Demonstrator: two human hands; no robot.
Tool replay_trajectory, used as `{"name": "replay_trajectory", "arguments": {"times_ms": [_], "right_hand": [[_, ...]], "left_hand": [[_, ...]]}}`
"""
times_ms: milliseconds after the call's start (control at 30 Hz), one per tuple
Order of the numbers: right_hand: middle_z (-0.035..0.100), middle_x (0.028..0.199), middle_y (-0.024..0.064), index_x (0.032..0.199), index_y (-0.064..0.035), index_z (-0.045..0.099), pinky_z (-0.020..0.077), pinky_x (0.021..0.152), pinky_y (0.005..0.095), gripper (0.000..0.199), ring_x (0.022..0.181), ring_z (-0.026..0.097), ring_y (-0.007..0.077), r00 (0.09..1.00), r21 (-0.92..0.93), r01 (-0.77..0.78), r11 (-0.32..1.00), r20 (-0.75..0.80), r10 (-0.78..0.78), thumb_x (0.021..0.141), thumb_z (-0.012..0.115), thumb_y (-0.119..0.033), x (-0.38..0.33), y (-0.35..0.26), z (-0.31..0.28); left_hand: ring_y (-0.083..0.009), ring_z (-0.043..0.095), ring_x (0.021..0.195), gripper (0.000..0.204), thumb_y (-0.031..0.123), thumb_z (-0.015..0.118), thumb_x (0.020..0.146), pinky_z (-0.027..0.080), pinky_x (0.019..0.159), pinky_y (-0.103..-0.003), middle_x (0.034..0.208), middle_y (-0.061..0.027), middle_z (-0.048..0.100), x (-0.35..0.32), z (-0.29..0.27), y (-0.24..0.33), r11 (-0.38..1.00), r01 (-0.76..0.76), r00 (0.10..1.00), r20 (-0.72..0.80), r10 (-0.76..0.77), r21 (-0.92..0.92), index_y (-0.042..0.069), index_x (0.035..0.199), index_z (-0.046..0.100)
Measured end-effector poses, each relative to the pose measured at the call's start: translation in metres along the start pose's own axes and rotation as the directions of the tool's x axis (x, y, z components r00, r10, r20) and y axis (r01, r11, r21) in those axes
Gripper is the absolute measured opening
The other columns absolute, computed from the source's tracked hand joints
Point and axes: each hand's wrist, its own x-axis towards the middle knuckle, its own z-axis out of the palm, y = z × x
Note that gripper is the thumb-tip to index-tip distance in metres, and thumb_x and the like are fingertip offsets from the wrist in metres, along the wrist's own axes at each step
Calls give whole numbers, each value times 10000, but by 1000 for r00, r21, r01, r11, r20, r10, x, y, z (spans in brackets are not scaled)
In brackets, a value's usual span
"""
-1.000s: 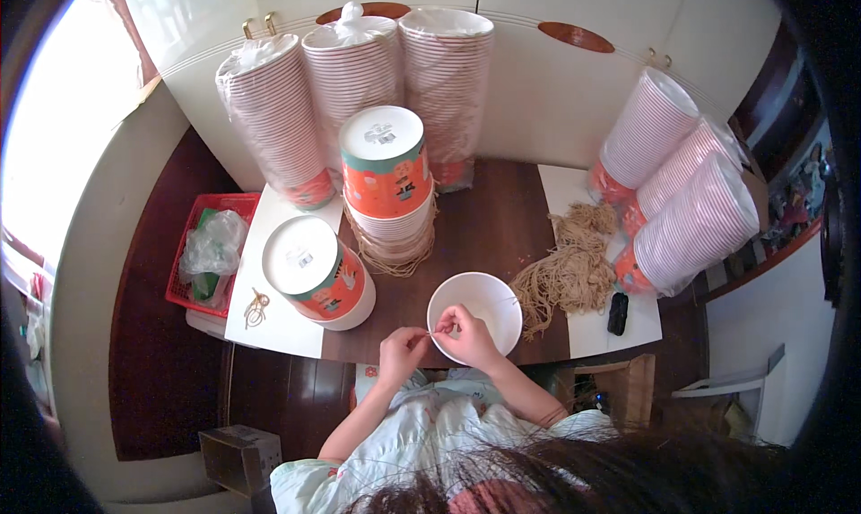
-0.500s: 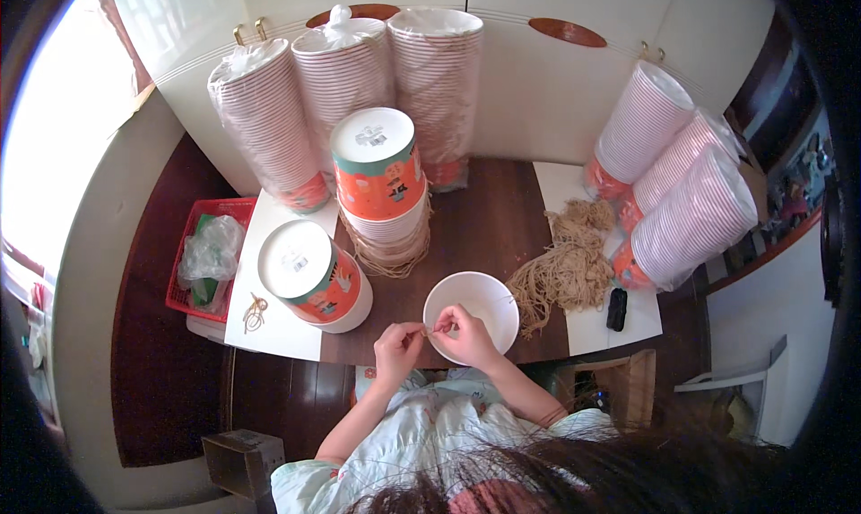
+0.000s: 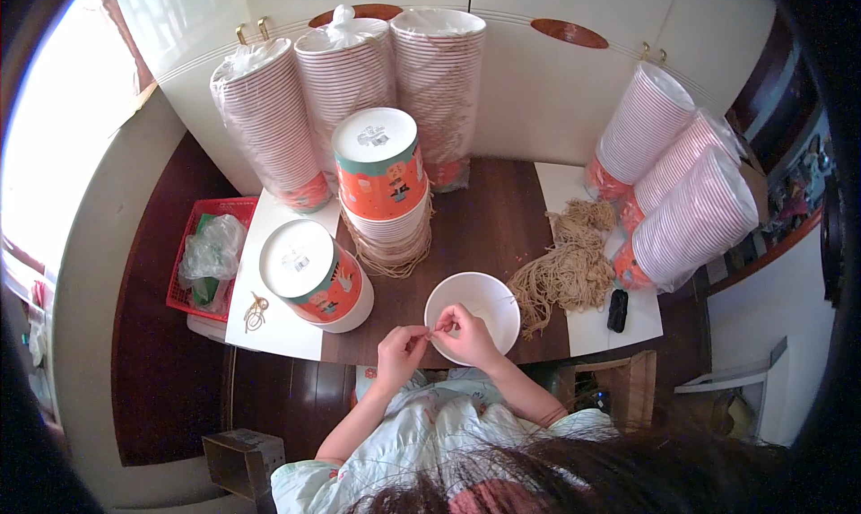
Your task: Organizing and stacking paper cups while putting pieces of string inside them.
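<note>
At the near edge of the table, a white paper bucket [image 3: 496, 308] stands with its open mouth up. My right hand [image 3: 471, 342] is over the bucket's near-left rim, its thumb and forefinger pinched together. Just to its left, my left hand [image 3: 401, 352] is closed in a pinch too, outside the rim. The fingertips of both hands nearly meet over something too small to make out. A tangled heap of tan twine [image 3: 565, 267] lies right of the bucket. Left of my hands, upturned orange and green printed buckets [image 3: 334, 285] are stacked.
Behind stands another upturned bucket stack [image 3: 384, 182] with twine around its base. Tall plastic-wrapped bucket stacks [image 3: 435, 92] rise at the back, and more wrapped stacks [image 3: 686, 218] at right. A black object [image 3: 617, 310], a small twine loop [image 3: 256, 312] and a red basket [image 3: 193, 299] are nearer.
</note>
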Motion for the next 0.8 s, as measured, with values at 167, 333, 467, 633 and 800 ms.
{"name": "replay_trajectory", "arguments": {"times_ms": [167,333,467,633,800], "right_hand": [[584,730,36,825,-39,456,457,600,239,253,656,578,112,1000,-12,-3,1000,3,3,701,675,-64,1,0,1],[583,732,36,822,-40,460,457,606,240,248,654,577,111,1000,1,-13,1000,6,13,701,675,-64,0,2,1],[578,758,52,826,-35,476,461,637,266,240,698,576,145,999,-20,-28,999,43,29,692,670,-76,-1,-2,-1],[561,913,87,864,-32,500,426,785,338,286,890,541,227,988,-306,149,940,21,-150,657,677,-118,-2,-7,-8],[561,895,74,972,-26,503,444,749,320,347,868,537,196,935,-293,350,890,54,-350,667,658,-82,5,-1,-10]], "left_hand": [[-128,552,584,105,9,629,717,450,523,-231,724,-71,598,-1,2,-4,1000,-9,1000,-13,9,-14,29,818,611],[-111,561,597,122,3,630,716,458,543,-223,731,-75,601,-2,3,-2,999,-30,1000,-8,30,23,26,833,604],[-91,561,636,98,-1,613,738,461,551,-221,758,-56,604,-3,5,-8,981,149,989,0,-150,-125,18,821,564],[-90,570,757,132,-11,584,779,470,656,-214,831,-64,604,3,3,-14,752,315,946,129,-297,-580,22,836,470],[-121,572,814,166,-38,560,789,452,756,-230,850,-78,597,4,1,-18,549,387,917,243,-318,-741,46,834,425]]}}
